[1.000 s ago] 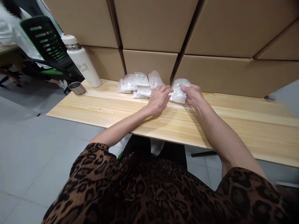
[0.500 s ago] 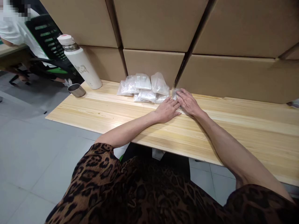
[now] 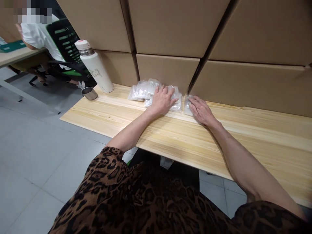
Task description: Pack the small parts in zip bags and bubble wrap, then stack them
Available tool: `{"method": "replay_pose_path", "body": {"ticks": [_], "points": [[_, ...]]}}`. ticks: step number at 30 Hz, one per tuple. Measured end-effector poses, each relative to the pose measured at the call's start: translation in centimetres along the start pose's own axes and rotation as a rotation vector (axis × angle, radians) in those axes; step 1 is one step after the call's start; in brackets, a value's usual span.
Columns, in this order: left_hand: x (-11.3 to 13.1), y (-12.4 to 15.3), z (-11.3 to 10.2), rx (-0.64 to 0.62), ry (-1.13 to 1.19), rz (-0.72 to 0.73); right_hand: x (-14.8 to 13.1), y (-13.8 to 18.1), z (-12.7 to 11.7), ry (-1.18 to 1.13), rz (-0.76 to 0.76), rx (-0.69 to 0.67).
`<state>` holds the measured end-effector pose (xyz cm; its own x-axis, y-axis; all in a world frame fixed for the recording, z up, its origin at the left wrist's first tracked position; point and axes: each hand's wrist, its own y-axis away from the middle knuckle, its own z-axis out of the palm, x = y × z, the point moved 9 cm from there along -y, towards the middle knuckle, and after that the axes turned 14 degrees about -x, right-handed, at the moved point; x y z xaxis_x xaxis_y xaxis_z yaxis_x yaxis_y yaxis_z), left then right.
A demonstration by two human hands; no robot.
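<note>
My left hand (image 3: 162,99) lies flat, fingers spread, on top of a pile of small clear plastic bags (image 3: 142,92) at the back of the wooden table (image 3: 170,133). My right hand (image 3: 201,110) rests flat on a single clear bag (image 3: 187,104) just to the right of the pile, pressing it onto the table. Neither hand grips anything. Both bags and pile sit close against the stacked cardboard boxes (image 3: 170,29).
A white thermos bottle (image 3: 95,66) stands at the table's back left, with a small metal cup (image 3: 89,93) in front of it. Another person sits on a black and green chair (image 3: 63,42) at the far left. Grey tiled floor lies to the left of the table.
Both hands held one bag up a second ago, then laid it flat on the table. My left hand has since moved left onto the pile; my right hand stays on the single bag.
</note>
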<state>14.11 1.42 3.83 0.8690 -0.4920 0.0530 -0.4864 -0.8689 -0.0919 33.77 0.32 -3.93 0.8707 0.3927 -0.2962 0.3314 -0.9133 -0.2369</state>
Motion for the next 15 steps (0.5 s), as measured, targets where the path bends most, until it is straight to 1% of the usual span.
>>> {"method": "replay_pose_path", "body": {"ticks": [3,6,8,11,13,15], "points": [[0.3,0.1,0.8,0.005,-0.036,0.076,0.3,0.0,0.0,0.005,0.011,-0.025],[0.5,0.2,1.1,0.011,-0.039,0.103,0.0,0.1,-0.4,0.021,0.017,-0.058],[0.6,0.2,1.2,0.010,-0.039,0.107,-0.7,0.3,-1.4,0.052,0.042,-0.024],[0.7,0.4,1.0,0.032,-0.044,0.127,-2.1,0.3,-2.9,0.100,0.071,0.075],[0.7,0.6,0.9,0.061,-0.043,0.142,-3.1,0.0,-2.5,0.102,0.032,0.057],[0.7,0.8,0.9,0.084,-0.035,0.144,-3.5,-0.5,-1.3,0.095,-0.016,-0.018]]}}
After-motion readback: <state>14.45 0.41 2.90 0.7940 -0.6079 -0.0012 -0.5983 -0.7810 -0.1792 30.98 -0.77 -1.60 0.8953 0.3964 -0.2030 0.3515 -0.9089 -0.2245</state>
